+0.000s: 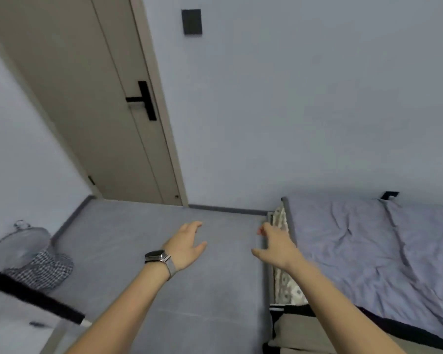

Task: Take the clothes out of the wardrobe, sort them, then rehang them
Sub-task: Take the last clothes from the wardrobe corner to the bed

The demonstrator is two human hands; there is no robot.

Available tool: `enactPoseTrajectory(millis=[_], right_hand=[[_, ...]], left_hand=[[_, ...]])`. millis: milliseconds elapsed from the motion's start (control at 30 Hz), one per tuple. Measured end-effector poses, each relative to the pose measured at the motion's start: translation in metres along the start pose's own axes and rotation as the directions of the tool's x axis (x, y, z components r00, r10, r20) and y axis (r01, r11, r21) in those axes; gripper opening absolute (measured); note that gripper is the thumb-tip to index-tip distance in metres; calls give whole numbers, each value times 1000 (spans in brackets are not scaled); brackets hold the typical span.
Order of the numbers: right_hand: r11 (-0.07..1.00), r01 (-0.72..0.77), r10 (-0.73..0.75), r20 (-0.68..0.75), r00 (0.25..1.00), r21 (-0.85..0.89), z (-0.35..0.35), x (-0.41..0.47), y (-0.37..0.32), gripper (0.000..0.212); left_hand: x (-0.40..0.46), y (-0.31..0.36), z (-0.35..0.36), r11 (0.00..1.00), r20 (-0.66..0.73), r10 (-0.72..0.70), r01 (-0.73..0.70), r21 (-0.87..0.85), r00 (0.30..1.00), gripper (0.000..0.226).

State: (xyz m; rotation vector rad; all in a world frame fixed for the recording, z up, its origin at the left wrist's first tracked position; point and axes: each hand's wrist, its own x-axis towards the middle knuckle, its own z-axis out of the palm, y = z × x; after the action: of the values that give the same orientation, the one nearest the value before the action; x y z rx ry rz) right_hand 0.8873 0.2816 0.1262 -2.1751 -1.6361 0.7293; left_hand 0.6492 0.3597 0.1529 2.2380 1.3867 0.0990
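Both hands held out over the grey floor [164,290], left hand [187,247] and right hand [275,247] empty with relaxed fingers, bed [368,251] at three o'clock, closed door [87,98] at eleven o'clock.

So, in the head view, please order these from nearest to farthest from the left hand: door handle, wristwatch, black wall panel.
1. Wristwatch, on the wrist of the left hand.
2. Door handle, higher up on the door.
3. Black wall panel, near the top of the wall.
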Motion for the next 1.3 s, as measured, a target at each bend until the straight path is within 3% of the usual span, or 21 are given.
enactPoseTrajectory(millis=[167, 333, 467, 633, 800, 933, 1300], right_hand=[[984, 180, -180, 85, 980, 7, 40, -5, -57, 38], [939, 344, -334, 220, 917, -7, 88, -14, -130, 39], [856, 517, -470, 394, 790, -16, 135, -26, -224, 60], [735, 676, -600, 521, 607, 59, 208, -58, -359, 62], [652, 734, -672, 591, 446, 188, 291, -97, -481, 64], [629, 737, -693, 609, 386, 249, 351, -129, -560, 62], [497, 774, -758, 631, 166, 393, 458, -187, -726, 55]], left_hand=[[-69, -42, -12, 989, -99, -143, 139, -47, 985, 54], [-149, -101, -24, 945, -216, -318, 291, -150, 923, 50], [-223, -160, -50, 876, -289, -478, 428, -221, 830, 50], [-319, -244, -91, 752, -362, -659, 581, -312, 660, 50], [-416, -327, -120, 622, -380, -781, 677, -394, 496, 50], [-486, -379, -133, 510, -385, -854, 713, -482, 351, 49], [-594, -490, -167, 370, -334, -923, 668, -646, 189, 54]])
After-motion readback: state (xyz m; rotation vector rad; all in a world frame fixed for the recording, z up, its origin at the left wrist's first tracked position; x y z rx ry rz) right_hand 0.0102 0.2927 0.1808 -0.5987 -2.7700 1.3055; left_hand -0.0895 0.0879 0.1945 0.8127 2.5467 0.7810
